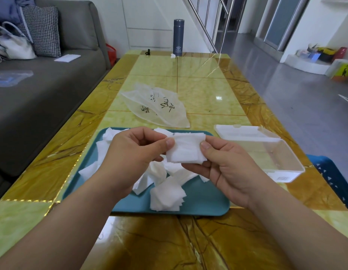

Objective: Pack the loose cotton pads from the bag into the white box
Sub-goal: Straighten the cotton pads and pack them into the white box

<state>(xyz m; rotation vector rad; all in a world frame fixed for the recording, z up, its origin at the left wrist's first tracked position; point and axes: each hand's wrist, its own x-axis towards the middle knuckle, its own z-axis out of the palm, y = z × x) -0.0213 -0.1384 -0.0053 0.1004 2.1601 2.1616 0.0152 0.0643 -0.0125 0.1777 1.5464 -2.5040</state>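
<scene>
pads (185, 151) pinched, bag (155, 106) script illegible, box (274, 152) barcode label (283, 178)

Hands: I see my left hand (134, 152) and right hand (225, 164) raised over the tray, both pinching one small stack of cotton pads (185, 149), thumbs on top, fingers under it.
Tray: teal tray (206, 199) on the yellow marble-pattern table (198, 78); loose cotton pads (166, 195) scattered on it, one untidy pile nearest me.
Box: white box (266, 152) just right of the tray, lid hinged open toward the far side; I cannot tell whether any pads lie in it.
Bag: clear bag (157, 106) with dark lettering, lying flat beyond the tray.
Far end: dark flask (177, 37) upright at the table's far edge.
Left: grey sofa (42, 88).
</scene>
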